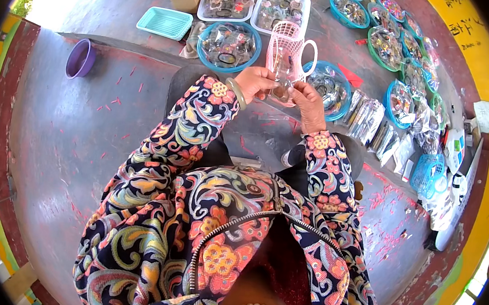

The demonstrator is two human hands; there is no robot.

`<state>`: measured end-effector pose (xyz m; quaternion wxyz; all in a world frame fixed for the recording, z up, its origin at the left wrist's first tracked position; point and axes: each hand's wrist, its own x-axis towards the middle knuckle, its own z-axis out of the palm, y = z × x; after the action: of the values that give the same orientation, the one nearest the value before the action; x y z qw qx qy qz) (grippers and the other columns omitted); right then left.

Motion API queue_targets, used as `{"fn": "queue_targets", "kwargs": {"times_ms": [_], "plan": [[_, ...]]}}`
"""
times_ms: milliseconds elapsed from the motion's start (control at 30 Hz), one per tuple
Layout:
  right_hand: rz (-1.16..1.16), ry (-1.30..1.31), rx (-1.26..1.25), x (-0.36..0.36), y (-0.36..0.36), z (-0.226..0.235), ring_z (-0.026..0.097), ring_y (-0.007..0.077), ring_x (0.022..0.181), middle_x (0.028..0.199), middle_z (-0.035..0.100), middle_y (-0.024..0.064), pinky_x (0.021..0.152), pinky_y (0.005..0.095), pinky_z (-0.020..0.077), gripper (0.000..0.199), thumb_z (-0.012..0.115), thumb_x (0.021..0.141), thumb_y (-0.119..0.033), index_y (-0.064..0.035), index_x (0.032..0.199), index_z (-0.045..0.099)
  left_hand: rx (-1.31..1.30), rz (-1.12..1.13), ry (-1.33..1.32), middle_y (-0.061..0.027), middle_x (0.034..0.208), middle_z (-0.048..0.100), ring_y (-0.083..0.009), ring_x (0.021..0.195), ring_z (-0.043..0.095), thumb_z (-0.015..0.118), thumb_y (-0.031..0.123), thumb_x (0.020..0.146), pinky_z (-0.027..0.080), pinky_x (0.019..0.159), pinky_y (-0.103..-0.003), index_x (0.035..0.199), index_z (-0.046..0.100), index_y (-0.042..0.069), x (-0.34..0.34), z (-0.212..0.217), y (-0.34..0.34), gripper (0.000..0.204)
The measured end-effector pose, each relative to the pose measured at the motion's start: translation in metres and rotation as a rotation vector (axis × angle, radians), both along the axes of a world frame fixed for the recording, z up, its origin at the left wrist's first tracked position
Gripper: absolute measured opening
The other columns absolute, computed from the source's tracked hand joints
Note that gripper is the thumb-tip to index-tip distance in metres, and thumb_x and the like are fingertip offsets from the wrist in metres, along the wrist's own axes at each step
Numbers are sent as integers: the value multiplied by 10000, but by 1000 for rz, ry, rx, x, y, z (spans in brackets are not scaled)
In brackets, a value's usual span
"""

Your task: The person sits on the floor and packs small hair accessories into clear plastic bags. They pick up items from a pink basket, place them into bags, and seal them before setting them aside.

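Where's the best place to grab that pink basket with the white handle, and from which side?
Take the pink basket by its white handle, coming from the right: the loop sticks out on that side, open and clear. The left hand and right hand crowd its near lower side.

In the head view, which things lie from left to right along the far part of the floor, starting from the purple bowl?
Purple bowl → turquoise tray → blue-rimmed bowl of small items → pink mesh basket, just above the left hand and right hand → small blue basket.
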<state>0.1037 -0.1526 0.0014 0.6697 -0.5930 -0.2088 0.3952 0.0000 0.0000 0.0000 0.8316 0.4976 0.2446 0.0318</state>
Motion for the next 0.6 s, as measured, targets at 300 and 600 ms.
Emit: {"fn": "queue_targets", "kwargs": {"times_ms": [300,600], "plan": [[61,149,-24,-8,3,3,485,66,605,676,559,-8,606,194,364,141,628,746,-152,-31,802,582,86,-74,102,-12,623,526,-72,463,454,634,86,716,326,374,-192,763,555,31,-1,7,-8,106],[-128,266,74,1,4,-12,504,95,601,700,573,30,585,220,394,127,627,747,-116,-12,799,573,27,-190,93,-51,730,592,-115,572,565,592,144,769,310,374,-181,882,526,17,1,6,-9,182]]}}
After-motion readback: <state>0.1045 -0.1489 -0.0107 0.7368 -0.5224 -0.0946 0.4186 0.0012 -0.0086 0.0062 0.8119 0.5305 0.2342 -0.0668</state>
